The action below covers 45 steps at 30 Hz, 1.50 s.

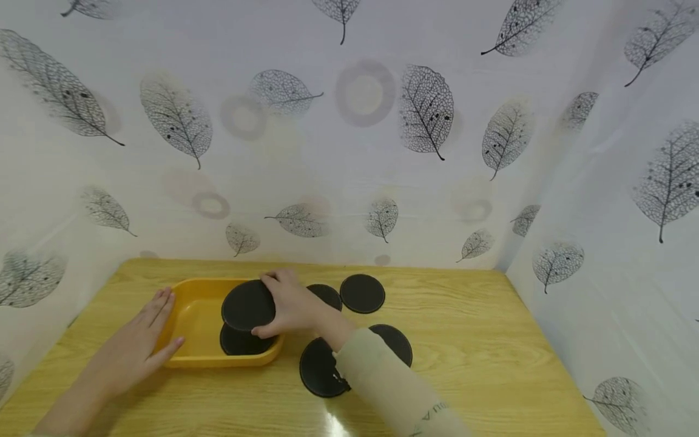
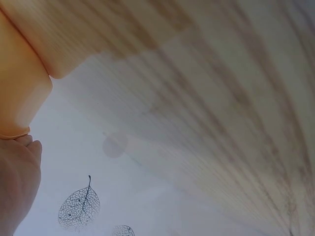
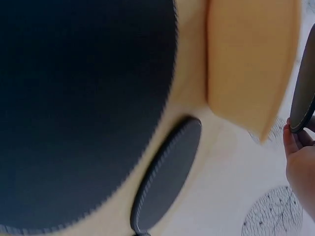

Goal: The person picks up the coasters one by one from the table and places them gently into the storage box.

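Note:
My right hand [image 1: 297, 303] pinches a round black coaster [image 1: 248, 305] by its edge, holding it over the right part of a yellow tray [image 1: 218, 362]. In the right wrist view, that hand [image 3: 301, 172] and the held coaster [image 3: 301, 96] show at the right edge. Beneath it, another black coaster [image 1: 243, 343] lies in the tray, partly covered from sight. My left hand [image 1: 131, 349] rests against the tray's left rim with straight fingers. The left wrist view catches only part of this hand [image 2: 18, 182] beside the tray wall [image 2: 24, 78].
On the wooden table [image 1: 464, 352], right of the tray, lie more stitched coasters: one at the back [image 1: 363, 294], one partly hidden beside it [image 1: 326, 295], one in front [image 1: 318, 370] and one behind my sleeve [image 1: 394, 341]. A leaf-patterned sheet [image 1: 349, 164] hangs behind the table.

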Tool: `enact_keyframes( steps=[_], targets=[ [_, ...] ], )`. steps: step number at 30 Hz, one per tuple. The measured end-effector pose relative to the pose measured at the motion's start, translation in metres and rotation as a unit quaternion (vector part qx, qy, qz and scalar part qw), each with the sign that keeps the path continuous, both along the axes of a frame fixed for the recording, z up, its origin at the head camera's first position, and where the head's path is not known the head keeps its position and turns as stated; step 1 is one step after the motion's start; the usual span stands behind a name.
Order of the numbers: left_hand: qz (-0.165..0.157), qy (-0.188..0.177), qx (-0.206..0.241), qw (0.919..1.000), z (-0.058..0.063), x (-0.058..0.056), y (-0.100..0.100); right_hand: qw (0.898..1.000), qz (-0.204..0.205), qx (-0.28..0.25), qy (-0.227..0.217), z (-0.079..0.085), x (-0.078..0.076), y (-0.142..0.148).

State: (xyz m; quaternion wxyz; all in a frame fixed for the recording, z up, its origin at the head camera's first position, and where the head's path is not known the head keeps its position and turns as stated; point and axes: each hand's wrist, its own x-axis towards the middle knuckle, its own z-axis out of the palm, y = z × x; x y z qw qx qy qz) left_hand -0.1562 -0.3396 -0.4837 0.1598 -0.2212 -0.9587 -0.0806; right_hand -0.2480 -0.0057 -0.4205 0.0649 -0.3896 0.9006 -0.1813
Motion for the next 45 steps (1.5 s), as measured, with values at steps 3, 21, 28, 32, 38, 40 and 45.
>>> enact_keyframes(
  steps=[3, 21, 28, 32, 38, 40, 45],
  targets=[
    [-0.002, 0.003, 0.001, 1.0000, -0.002, -0.001, -0.001, 1.000, -0.002, 0.012, 0.005, -0.009, 0.002, -0.008],
    [-0.005, 0.002, 0.004, 1.0000, 0.000, -0.001, 0.000, 0.982, -0.007, 0.155, 0.112, -0.026, 0.014, -0.025],
    [-0.002, 0.003, 0.004, 1.0000, 0.002, 0.000, 0.000, 0.991, -0.013, 0.109, 0.075, -0.024, 0.014, -0.021],
    [-0.002, 0.004, 0.000, 1.0000, 0.002, 0.000, 0.001, 0.998, -0.022, 0.046, 0.042, -0.020, 0.009, -0.007],
    [0.000, 0.002, 0.001, 1.0000, 0.001, 0.000, 0.001, 0.997, -0.051, -0.045, 0.025, -0.013, -0.010, 0.032],
    [0.000, 0.002, 0.004, 1.0000, 0.001, 0.000, 0.001, 0.996, -0.065, -0.065, 0.021, -0.013, -0.016, 0.048],
    [0.000, -0.001, 0.002, 1.0000, 0.000, 0.000, 0.000, 0.990, -0.102, -0.100, 0.002, -0.015, -0.027, 0.090]
  ],
)
